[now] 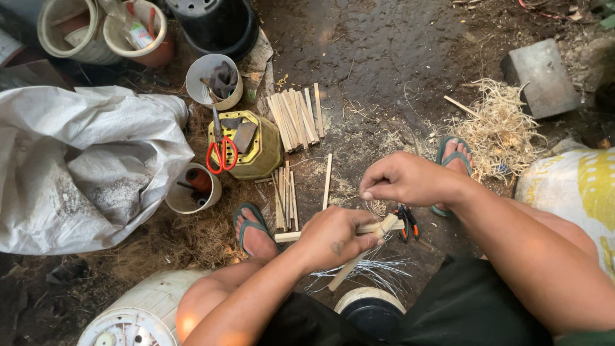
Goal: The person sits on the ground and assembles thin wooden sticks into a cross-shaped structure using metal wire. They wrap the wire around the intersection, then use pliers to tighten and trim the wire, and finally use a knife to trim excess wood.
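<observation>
On the far left of the dirt ground lies a big white sack (83,160), crumpled and half open, with grey dust on its fold. Beside it stands a small white cup (192,189) with something brown inside, and just right of that a yellow box (253,150) carries red-handled scissors (221,154) on its top. Above the box there is a white pot (211,80) holding dark tools. A bundle of cut bamboo strips (296,116) lies flat on the wet soil near the box, and a second, looser group of thin sticks (286,195) lies lower, near the left foot in a green sandal (251,227).

In the middle, the left hand (333,238) is closed around two bamboo sticks (378,229) that cross each other (one goes almost level, the other slants down toward the knees). The right hand (403,179) is just above them, its fingers curled and pinched together at the thumb; what it pinches is too thin to see clearly. Under the sticks some pale thin fibres (365,269) spread over the ground, and small pliers with orange handles (406,221) lie just right of the crossing.

Further right, the other foot rests near a heap of pale wood shavings (500,131). A grey block (541,77) sits beyond the heap, and a white and yellow sack (573,186) lies at the right edge.
</observation>
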